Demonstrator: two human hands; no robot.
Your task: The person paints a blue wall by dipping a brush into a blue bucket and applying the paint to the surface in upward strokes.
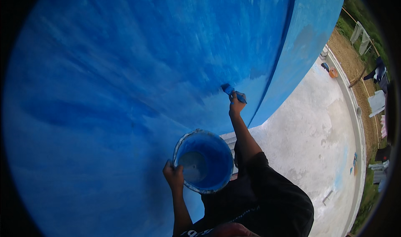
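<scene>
My right hand [237,104] grips a paintbrush [228,89] stained blue, its dark bristles against the blue wall [175,65]. Darker, streaky blue lies above the brush, and a paler blue shows below and beside it. With my left hand [174,173] I hold the rim of a round paint bucket [219,158] in front of my body, thumb over the edge. Its inside is coated blue, and a greyish-blue patch shows at the bottom. Right of the brush, a dark vertical groove or corner line runs down the wall.
A pale concrete floor [300,143] spreads to the right, bounded by a low curb [359,137]. An orange bowl [333,72] stands near that curb. Beyond it, laundry [377,103] hangs on lines over soil and grass. Light-coloured steps [230,139] show partly behind the bucket.
</scene>
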